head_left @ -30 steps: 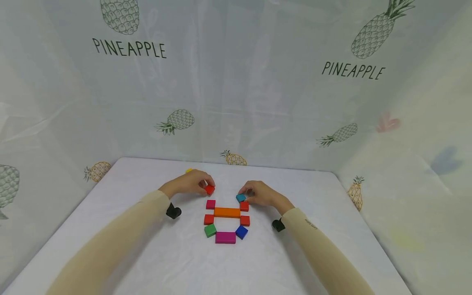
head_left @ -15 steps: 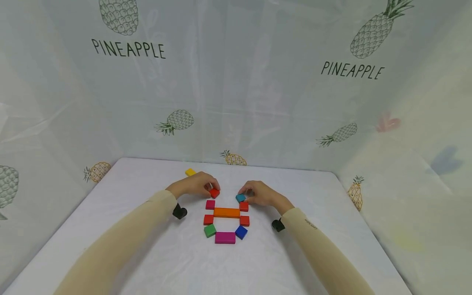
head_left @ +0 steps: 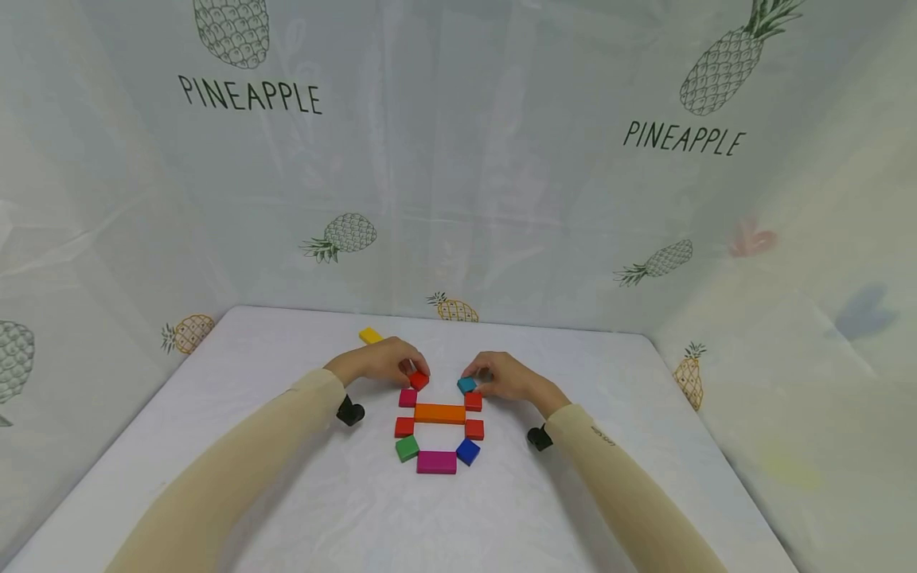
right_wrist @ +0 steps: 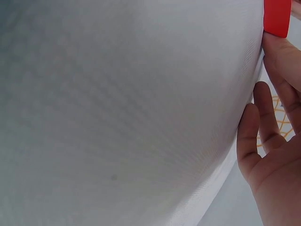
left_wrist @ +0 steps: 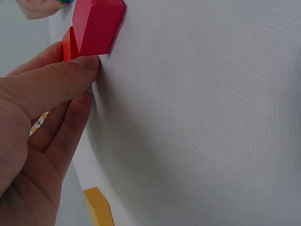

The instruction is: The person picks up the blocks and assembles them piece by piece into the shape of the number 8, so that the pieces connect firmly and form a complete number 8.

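Observation:
My left hand (head_left: 387, 360) pinches a red block (head_left: 419, 381) between thumb and fingers, low at the table, just behind a crimson block (head_left: 407, 398). In the left wrist view the crimson block (left_wrist: 99, 26) partly covers the red block (left_wrist: 70, 46) beside my thumb tip. My right hand (head_left: 505, 376) holds a teal block (head_left: 467, 385) by its sides, set at an angle behind a red block (head_left: 474, 402). The right wrist view shows this nearer red block (right_wrist: 277, 18) above my thumb; the teal one is hidden there.
An orange bar (head_left: 440, 413) lies between two columns of small red blocks. In front are a green block (head_left: 407, 448), a magenta block (head_left: 436, 462) and a blue block (head_left: 468, 451). A yellow block (head_left: 370, 335) lies behind my left hand. Cloth hangs beyond the table's back edge.
My left hand has moved right and slightly toward me with the red block, now close behind the crimson block. More of the yellow block shows. My right hand stays on the teal block.

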Tool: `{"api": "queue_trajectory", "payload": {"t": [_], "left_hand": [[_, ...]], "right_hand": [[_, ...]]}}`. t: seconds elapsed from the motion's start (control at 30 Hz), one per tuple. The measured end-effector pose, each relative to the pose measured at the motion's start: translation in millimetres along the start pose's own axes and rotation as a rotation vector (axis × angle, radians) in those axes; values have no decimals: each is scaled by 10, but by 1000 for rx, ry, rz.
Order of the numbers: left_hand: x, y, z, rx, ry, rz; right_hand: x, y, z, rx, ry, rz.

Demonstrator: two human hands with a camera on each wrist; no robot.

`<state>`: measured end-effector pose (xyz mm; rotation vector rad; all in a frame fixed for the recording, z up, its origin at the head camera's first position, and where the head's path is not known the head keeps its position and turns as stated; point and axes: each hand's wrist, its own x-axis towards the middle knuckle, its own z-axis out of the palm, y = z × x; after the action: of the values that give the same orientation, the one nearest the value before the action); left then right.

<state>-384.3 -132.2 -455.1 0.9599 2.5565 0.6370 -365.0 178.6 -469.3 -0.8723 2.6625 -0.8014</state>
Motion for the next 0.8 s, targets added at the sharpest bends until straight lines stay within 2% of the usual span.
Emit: {"api": "queue_trajectory", "payload": {"t": [0.8], "left_hand": [[-11, -19, 26, -23, 1, 27]], "right_hand": [[-14, -42, 11, 12, 0, 17]]}}
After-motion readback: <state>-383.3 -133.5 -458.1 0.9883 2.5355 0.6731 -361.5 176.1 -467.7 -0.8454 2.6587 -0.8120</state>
